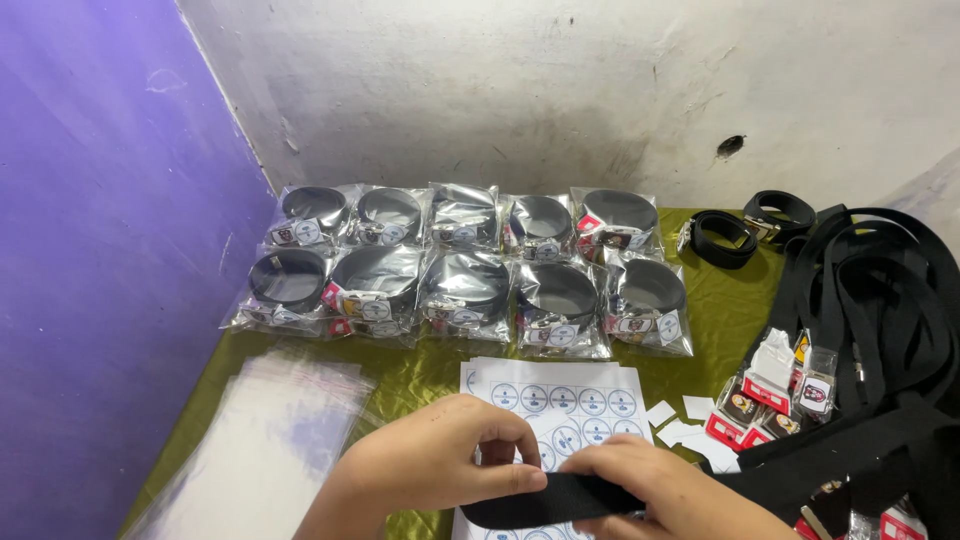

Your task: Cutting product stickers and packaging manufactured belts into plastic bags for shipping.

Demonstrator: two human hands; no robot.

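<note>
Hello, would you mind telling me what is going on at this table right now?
A person's left hand and right hand hold a black webbing strap over a sheet of round stickers. Behind it, rolled black belts in clear bags lie in two rows on the green cloth. Empty clear bags lie to the left, loose straps and small buckle packets to the right.

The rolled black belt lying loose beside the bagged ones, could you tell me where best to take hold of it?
Probably pinch the rolled black belt across its outer ring from above: it lies flat on the green cloth, coil opening upward. Come from the near side; the wall stands close behind it.
</note>
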